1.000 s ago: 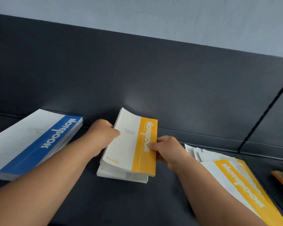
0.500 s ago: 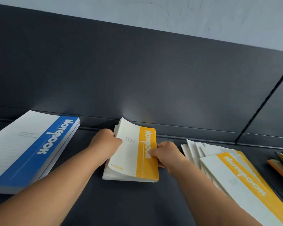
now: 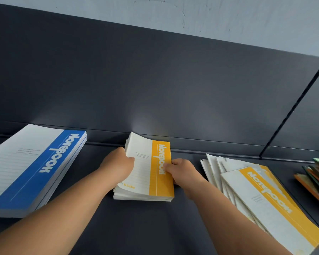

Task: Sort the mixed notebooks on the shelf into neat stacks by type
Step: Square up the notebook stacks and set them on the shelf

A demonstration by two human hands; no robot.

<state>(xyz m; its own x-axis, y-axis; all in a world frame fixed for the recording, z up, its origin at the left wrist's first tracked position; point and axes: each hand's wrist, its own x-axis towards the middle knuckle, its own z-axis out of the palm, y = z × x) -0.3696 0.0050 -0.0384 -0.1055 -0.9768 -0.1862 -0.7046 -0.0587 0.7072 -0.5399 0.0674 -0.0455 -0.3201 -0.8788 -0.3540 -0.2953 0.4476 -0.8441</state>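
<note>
The top yellow notebook (image 3: pixel 151 162), held a second ago tilted clear of the small stack (image 3: pixel 142 196) between the two hands, has come down onto it. Its yellow side by the right hand (image 3: pixel 182 172) now lies flush with the stack. Its white side by the left hand (image 3: pixel 118 162) is bowed upward, with a narrower gap beneath than before.

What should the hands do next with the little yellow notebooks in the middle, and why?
Probably press the top cover down flat. The left hand and right hand grip the small yellow stack by its sides, but its far left corner curls up and the near page edges look uneven, so it isn't neat yet.
</note>
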